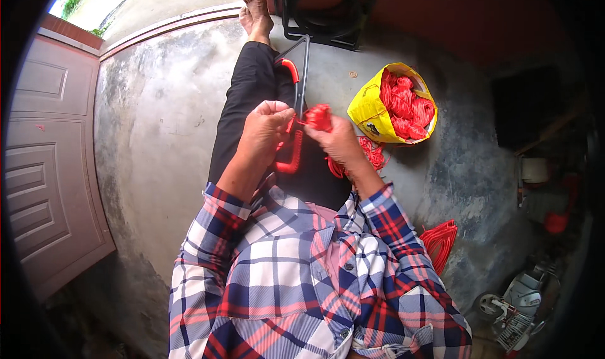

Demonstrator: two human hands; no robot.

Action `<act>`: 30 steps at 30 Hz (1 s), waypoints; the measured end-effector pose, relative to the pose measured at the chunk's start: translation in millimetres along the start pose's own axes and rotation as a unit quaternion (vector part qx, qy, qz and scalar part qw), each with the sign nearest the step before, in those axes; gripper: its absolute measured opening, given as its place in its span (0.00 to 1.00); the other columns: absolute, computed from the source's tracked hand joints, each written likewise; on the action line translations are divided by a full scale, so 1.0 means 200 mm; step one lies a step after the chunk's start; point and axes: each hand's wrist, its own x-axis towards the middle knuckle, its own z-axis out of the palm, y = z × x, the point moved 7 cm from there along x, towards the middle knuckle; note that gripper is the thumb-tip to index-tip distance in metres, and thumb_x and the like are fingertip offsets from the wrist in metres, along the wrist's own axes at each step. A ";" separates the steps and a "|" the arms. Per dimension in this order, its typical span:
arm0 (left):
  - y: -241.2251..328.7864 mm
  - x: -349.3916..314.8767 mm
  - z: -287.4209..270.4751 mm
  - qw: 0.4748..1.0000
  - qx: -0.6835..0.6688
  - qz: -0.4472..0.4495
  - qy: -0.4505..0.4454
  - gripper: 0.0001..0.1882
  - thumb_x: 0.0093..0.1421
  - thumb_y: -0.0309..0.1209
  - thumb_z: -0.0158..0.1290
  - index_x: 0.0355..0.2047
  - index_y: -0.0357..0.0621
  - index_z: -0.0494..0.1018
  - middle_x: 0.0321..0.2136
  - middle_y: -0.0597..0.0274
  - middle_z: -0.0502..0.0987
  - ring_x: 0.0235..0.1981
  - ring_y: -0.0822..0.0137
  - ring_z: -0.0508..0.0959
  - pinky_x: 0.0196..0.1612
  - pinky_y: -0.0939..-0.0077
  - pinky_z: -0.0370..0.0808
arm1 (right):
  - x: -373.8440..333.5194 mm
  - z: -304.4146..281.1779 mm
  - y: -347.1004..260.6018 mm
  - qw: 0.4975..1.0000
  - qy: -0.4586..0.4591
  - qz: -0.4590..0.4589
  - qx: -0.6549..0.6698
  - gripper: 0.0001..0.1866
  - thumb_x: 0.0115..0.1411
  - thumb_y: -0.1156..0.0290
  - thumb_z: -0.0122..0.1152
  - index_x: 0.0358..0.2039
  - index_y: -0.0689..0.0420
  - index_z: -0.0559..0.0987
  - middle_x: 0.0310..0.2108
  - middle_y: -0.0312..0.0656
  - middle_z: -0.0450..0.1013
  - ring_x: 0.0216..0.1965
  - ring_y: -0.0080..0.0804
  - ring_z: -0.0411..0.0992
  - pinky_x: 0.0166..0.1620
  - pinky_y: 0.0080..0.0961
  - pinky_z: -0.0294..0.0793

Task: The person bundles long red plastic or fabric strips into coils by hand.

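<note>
My left hand (268, 129) is closed in a pinch on red cord, just above my lap. Beside it, my right hand (343, 144) grips a small bundle of red cord (319, 116). Between and below both hands, a grey metal frame (305, 63) lies along my outstretched leg. Its bent bar is wrapped in red cord (288, 167) at the near end, and another red stretch shows farther up. Loose red cord (373, 152) lies beside my right forearm. My fingers partly hide the strand between the hands.
A yellow bag (367, 107) full of red cord bundles stands to the right. A flat red hank (439, 242) lies by my right elbow. Black metal frames (324, 34) stand ahead, a panelled door (50, 170) at left. Metal and white equipment (520, 302) sits at lower right.
</note>
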 end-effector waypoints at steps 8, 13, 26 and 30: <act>-0.04 0.01 0.02 1.000 0.013 -0.007 -0.001 0.06 0.59 0.24 0.56 0.33 0.44 0.69 0.24 0.70 0.71 0.18 0.80 0.67 0.22 0.86 0.65 | -0.55 -1.23 -0.08 0.934 0.249 -0.007 0.256 0.08 0.58 0.77 0.54 0.25 0.52 0.67 0.15 0.25 0.55 0.15 0.15 0.53 0.19 0.16 0.53; 0.01 0.04 -0.01 0.997 0.054 0.060 0.002 0.06 0.58 0.24 0.56 0.34 0.43 0.70 0.26 0.71 0.72 0.21 0.80 0.68 0.27 0.86 0.66 | -1.22 -2.17 0.13 0.809 0.493 -0.070 0.312 0.16 0.65 0.69 0.53 0.18 0.50 0.65 0.14 0.25 0.53 0.14 0.16 0.51 0.18 0.20 0.52; -0.16 0.05 -0.03 0.994 0.095 -0.041 0.032 0.22 0.50 0.23 0.44 0.48 0.36 0.68 0.36 0.61 0.74 0.35 0.71 0.74 0.43 0.81 0.70 | -0.10 -0.16 0.25 0.984 0.057 0.083 0.145 0.12 0.59 0.67 0.62 0.43 0.57 0.80 0.24 0.26 0.69 0.19 0.13 0.62 0.23 0.15 0.61; -0.21 0.08 -0.05 0.998 0.023 -0.061 0.014 0.15 0.51 0.23 0.44 0.41 0.38 0.70 0.31 0.64 0.75 0.30 0.72 0.74 0.39 0.80 0.71 | 0.00 0.04 0.09 0.997 -0.043 0.045 0.053 0.09 0.60 0.65 0.62 0.29 0.56 0.76 0.20 0.30 0.69 0.19 0.16 0.63 0.23 0.18 0.63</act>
